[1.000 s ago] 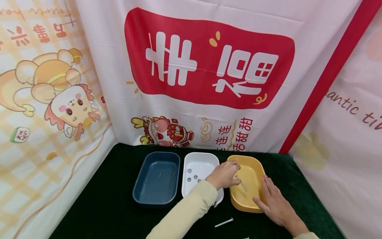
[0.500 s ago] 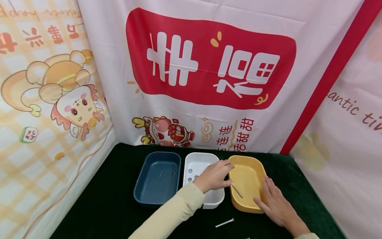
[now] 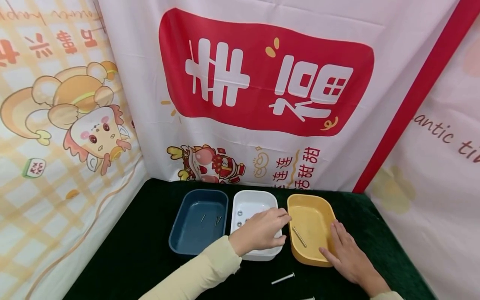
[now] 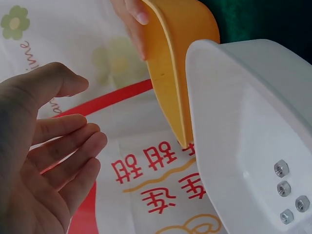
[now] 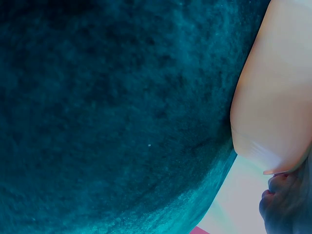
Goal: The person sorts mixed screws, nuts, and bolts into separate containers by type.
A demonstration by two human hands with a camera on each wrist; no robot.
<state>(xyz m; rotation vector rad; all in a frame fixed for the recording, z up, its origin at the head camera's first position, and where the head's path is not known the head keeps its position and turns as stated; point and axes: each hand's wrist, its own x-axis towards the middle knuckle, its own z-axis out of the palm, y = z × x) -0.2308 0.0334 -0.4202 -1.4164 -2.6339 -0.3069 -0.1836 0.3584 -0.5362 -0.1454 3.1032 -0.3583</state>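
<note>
My left hand (image 3: 258, 230) hovers over the white tray (image 3: 258, 195), covering part of it. In the left wrist view its fingers are loosely bent, with nothing between them and the thumb. Several hex nuts (image 4: 281, 168) lie in the white tray. To the right stands the yellow tray (image 3: 318, 201), with one long bolt (image 3: 299, 236) lying aslant inside. My right hand (image 3: 348, 254) rests against that tray's right side, fingers extended and thumb over the near right rim. Its fingers (image 5: 287, 202) appear dark at the tray's edge in the right wrist view.
A dark blue tray (image 3: 196, 248) at the left holds several thin screws (image 3: 218, 220). Another bolt (image 3: 283, 278) lies on the green cloth (image 3: 123, 258) in front of the trays, and part of one more shows at the bottom edge. Printed curtains (image 3: 258, 83) close off the back and sides.
My left hand has let go of the bolt, which now lies in the yellow tray, and has moved left over the white tray. My right hand has stayed at the yellow tray.
</note>
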